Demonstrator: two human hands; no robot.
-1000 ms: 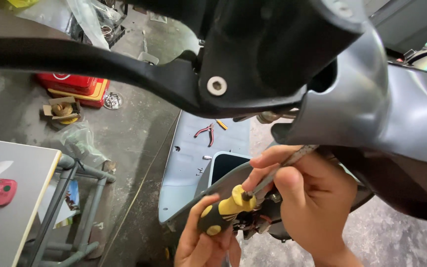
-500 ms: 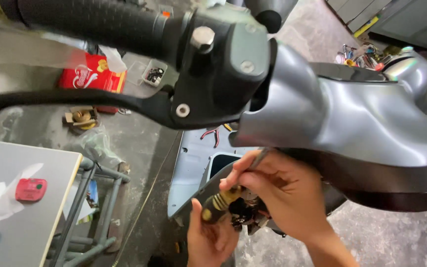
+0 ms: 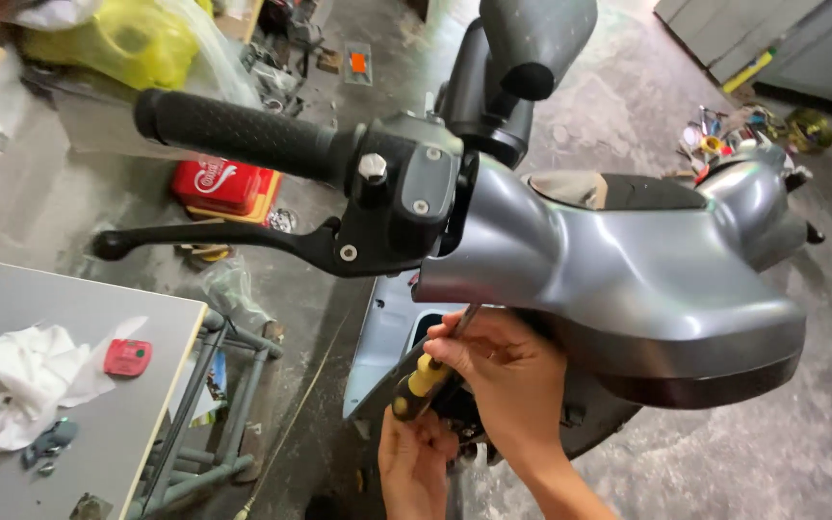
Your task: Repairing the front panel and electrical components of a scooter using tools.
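1. Since the earlier frames the view has pulled back and up: the black rubber grip [image 3: 243, 135] and brake lever [image 3: 214, 236] now show whole at upper left, and both hands sit lower, at bottom centre.
2. Head view: the right hand [image 3: 507, 380] curls its fingers around the metal shaft of a screwdriver [image 3: 426, 376], pinching it just under the grey handlebar cover [image 3: 618, 279]. The left hand [image 3: 416, 467] grips the yellow-and-black handle from below, fingers closed on it.
3. That grey cover overhangs the work and hides the tool's tip.
4. At lower left stands a grey table [image 3: 146, 414] carrying a white rag [image 3: 16, 380] and a small red object [image 3: 127, 357]. A red tin [image 3: 221, 185] lies on the concrete floor [image 3: 792, 453] further up.
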